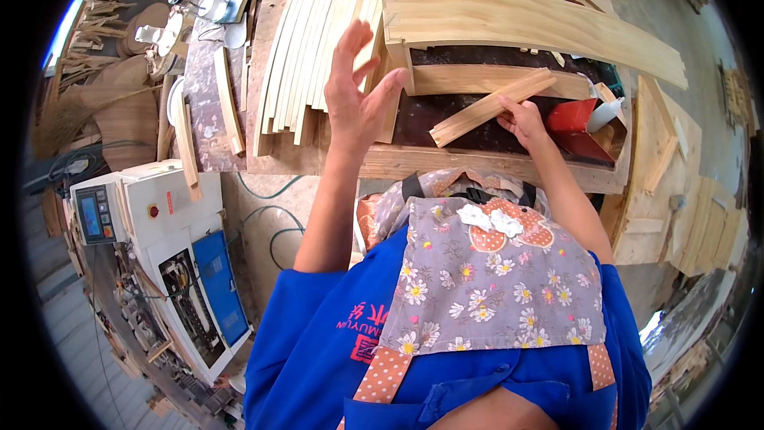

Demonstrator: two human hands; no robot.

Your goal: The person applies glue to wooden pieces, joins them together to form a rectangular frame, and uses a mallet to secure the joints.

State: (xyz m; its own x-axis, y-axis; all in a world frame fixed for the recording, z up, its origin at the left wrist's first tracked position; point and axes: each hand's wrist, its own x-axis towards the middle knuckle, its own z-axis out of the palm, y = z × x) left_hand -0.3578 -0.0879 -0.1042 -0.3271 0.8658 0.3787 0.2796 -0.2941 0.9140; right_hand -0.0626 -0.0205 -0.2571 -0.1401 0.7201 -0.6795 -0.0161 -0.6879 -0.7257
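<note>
Our flowery apron is closest, & past it our R hand pinches a wood stick near its middle, prob. b/c it tips less there, slanted over the dark tabletop, while our raised L hand spreads its fingers, w/ nothing inside.

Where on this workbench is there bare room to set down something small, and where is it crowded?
Dark benchtop shows bare left of the wooden slat in the right hand, and between that slat, the wooden front rail and the red box. It is crowded at left with close-laid wooden strips.
</note>
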